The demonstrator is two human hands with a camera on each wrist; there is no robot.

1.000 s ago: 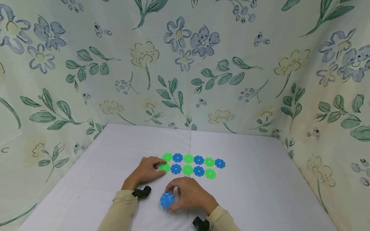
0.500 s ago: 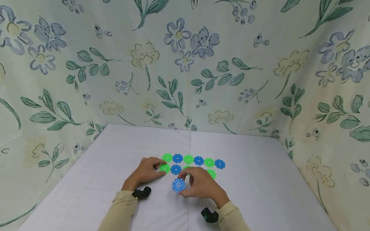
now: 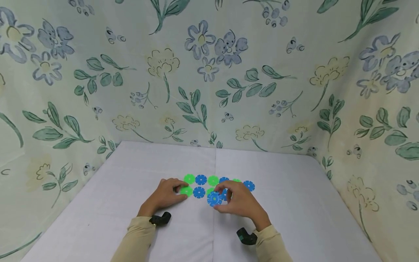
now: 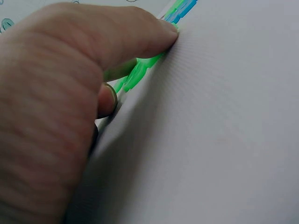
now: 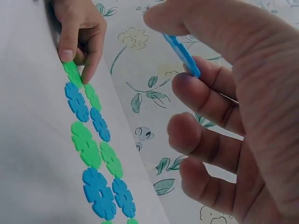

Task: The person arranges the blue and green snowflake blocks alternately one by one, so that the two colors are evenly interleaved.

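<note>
My right hand (image 3: 240, 200) pinches a blue notched building disc (image 3: 214, 199) by its edge between thumb and fingertips. In the right wrist view this blue disc (image 5: 182, 53) appears edge-on, raised off the table; the other fingers curl loosely below. At the left end of the near row, my left hand (image 3: 167, 193) rests with thumb and a finger bracketing a green building disc (image 3: 186, 191). Two rows of alternating green and blue discs lie flat to its right, including a blue disc (image 3: 199, 192). My right hand and its disc partly cover the middle of both rows.
A white cloth covers the table (image 3: 147, 156). Behind it and at both sides hangs a floral curtain (image 3: 203, 109). A blue disc (image 3: 249, 186) ends the far row at the right. Dark wrist cameras, such as the left one (image 3: 161, 218), sit on both wrists.
My right hand has carried the blue disc forward and to the right, from the near table area up over the near row. The left hand stays in place.
</note>
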